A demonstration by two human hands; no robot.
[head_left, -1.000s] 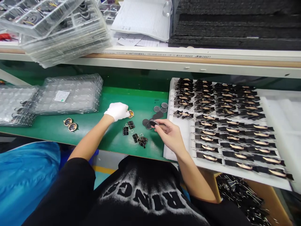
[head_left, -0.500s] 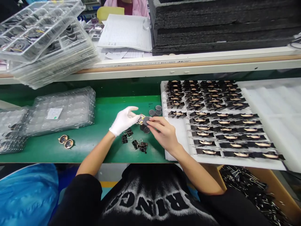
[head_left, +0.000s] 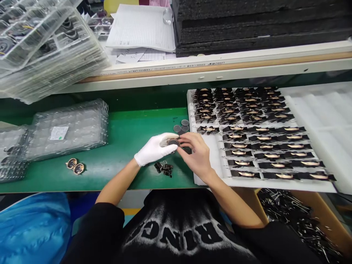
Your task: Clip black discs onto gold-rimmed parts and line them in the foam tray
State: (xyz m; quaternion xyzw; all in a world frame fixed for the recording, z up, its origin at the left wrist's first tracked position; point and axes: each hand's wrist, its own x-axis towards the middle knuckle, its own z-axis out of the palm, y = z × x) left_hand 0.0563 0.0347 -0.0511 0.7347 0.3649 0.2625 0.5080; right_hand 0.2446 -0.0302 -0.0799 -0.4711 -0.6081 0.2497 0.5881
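Note:
My left hand (head_left: 153, 148), in a white glove, grips a small round part (head_left: 173, 143) with a dark disc face and a gold-coloured rim. Bare fingers of my right hand (head_left: 195, 152) close on the right edge of the same part. Just behind the hands, several dark round discs (head_left: 177, 128) lie on the green bench. Black binder clips (head_left: 164, 169) rest in front of my left hand. Two joined gold-rimmed round pieces (head_left: 75, 166) lie farther left.
White foam tray (head_left: 205, 179) at right bears rows of clipped parts. Clear plastic trays (head_left: 68, 128) are stacked at left. A shelf edge (head_left: 154, 77) crosses behind, with black foam sheets (head_left: 261, 29) above. A box of binder clips (head_left: 297, 223) sits below right.
The dark disc, earlier held apart in my right fingers, is now on the round part. Both hands have moved slightly right and together. The view has shifted a little.

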